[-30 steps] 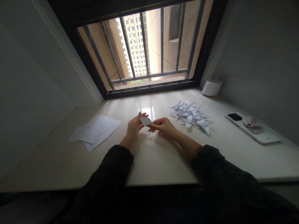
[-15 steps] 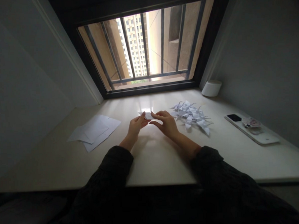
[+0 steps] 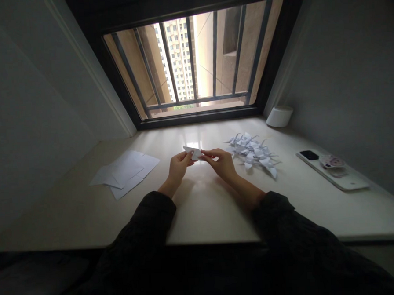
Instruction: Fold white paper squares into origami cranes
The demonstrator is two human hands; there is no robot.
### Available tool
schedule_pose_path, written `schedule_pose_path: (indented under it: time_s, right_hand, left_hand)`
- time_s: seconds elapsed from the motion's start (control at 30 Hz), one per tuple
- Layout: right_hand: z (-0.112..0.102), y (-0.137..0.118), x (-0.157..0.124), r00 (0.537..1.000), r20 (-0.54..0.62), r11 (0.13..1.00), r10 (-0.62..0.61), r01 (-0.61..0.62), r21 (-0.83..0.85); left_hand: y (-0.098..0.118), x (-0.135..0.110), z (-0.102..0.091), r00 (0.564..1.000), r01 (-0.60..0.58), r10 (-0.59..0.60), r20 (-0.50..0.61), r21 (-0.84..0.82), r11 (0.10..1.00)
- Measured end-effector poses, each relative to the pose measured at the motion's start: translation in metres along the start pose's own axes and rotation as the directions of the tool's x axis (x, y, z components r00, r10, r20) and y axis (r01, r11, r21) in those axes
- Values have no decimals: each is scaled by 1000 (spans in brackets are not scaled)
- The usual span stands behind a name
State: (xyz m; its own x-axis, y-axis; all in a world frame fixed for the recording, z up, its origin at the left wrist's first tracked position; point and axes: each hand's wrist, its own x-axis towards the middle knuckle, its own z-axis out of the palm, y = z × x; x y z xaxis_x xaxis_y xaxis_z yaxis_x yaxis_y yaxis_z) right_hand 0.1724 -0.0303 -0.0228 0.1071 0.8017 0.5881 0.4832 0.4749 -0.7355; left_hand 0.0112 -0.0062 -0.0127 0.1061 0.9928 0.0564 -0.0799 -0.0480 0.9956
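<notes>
A small folded piece of white paper (image 3: 193, 152) is held just above the counter, in the middle of the head view. My left hand (image 3: 178, 166) pinches its left and lower side between thumb and fingers. On the other side, the thumb and forefinger of my right hand (image 3: 221, 163) close on its right end. One pointed corner of the paper sticks out toward the upper left. My fingers hide part of its lower edge. To the right of my right hand lies a heap of several folded white paper cranes (image 3: 252, 151).
Several flat white paper sheets (image 3: 127, 171) overlap on the left of the pale counter (image 3: 207, 217). A phone (image 3: 333, 170) with a round grip on its back lies at the right. Near the barred window (image 3: 195, 64) stands a white cylindrical object (image 3: 279, 116).
The folded paper has tilted, and more of its face shows now. My right thumb has moved up from below to pinch its right end, and my left grip has shifted slightly.
</notes>
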Motion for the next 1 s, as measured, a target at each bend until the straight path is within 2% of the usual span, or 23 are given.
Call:
schedule_pose_path:
  time_s: [0.17, 0.43, 0.5, 0.6, 0.67, 0.73, 0.9, 0.97, 1.0]
  right_hand:
    - [-1, 0, 0, 996, 46, 996, -78, 80, -31]
    - [-1, 0, 0, 997, 63, 999, -38, 39, -12]
    - [-1, -1, 0, 998, 65, 1000, -3, 3, 2]
    - [1, 0, 2, 990, 69, 984, 124, -131, 117]
    - [4, 3, 4, 966, 126, 930, 225, -251, 270]
    - [5, 7, 6, 925, 226, 832, 305, -374, 409]
    - [3, 8, 9, 804, 414, 603, 427, -594, 533]
    - [2, 5, 8, 795, 425, 585, 433, -606, 538]
    - [2, 4, 8, 804, 414, 604, 426, -594, 531]
  left_hand:
    - [1, 0, 0, 1000, 5, -5, -7, -19, 1000]
    - [2, 0, -1, 1000, 28, -28, -10, -26, 999]
    - [1, 0, -1, 999, 31, -32, -23, -22, 999]
    - [0, 2, -2, 999, 34, -35, -38, -17, 999]
    - [-1, 3, -2, 998, 36, -37, -42, -19, 999]
    - [-1, 4, -2, 998, 35, -36, -50, -20, 999]
    - [-1, 3, -4, 999, 6, -6, -40, -6, 1000]
    - [-1, 3, -4, 999, -6, 6, -38, -2, 1000]
    - [-1, 2, -3, 999, -14, 14, -39, 4, 1000]
